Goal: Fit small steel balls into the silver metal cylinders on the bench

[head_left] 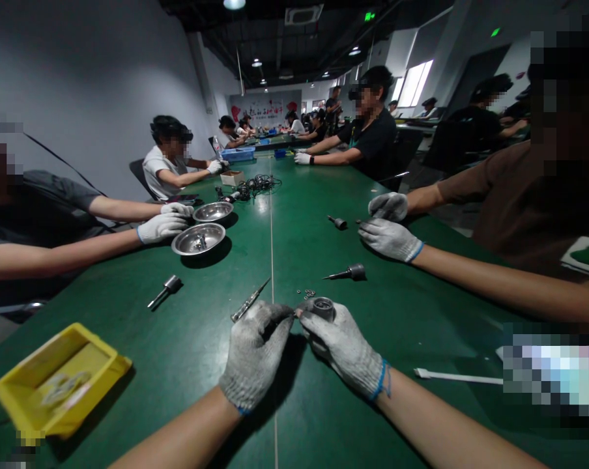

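Note:
My left hand (256, 352), in a white knit glove with dark-stained fingers, is closed in a pinch near the table's centre line. Whatever its fingertips hold is too small to make out. My right hand (343, 345), gloved likewise, is wrapped round a grey cylindrical metal part (322, 309) whose round open end faces up. The fingertips of both hands nearly meet. Just beyond my left knuckles is a slim screwdriver (248, 303) with a clear handle. Several small metal rings (309, 294) lie past my right hand, near a grey tool with a thick round head and thin shaft (349, 272).
A yellow bin (62, 384) with small pieces stands at the left. Two steel bowls (199, 241) are beside a co-worker's gloved hands (162, 227). Another co-worker's hands (389, 238) work at right. A similar tool (165, 292) and a white cable (458, 376) lie on the green table (177, 365).

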Available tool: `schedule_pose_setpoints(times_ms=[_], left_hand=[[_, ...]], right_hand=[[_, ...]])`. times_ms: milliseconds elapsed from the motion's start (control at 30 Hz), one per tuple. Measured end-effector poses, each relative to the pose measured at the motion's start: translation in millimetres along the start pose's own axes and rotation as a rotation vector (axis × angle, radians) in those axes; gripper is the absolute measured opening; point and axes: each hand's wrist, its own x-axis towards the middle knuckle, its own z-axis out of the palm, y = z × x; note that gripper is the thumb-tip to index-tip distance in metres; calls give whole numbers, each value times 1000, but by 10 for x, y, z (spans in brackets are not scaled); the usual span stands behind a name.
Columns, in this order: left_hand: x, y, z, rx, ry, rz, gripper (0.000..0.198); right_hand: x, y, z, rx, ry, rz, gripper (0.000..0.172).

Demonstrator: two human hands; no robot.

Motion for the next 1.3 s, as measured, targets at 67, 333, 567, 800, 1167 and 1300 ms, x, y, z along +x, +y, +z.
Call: schedule_pose_setpoints(times_ms=[67, 333, 567, 800, 1167, 1300], left_hand=[[2, -17, 2, 2, 1, 10, 13], [-11, -35, 19, 8, 12, -19, 11], [-10, -18, 33, 18, 19, -7, 11], [-7, -20, 29, 1, 26, 2, 11], [-16, -30, 23, 25, -1, -12, 8], [-9, -38, 12, 18, 2, 19, 12]], right_hand=[[8, 17, -12, -21, -31, -25, 41], [36, 32, -52, -162, -99, -156, 33], [35, 72, -48, -113, -84, -116, 35], [20, 27, -41, -143, -108, -121, 35], [15, 45, -29, -68, -64, -50, 40], [12, 57, -26, -42, -53, -33, 43]])
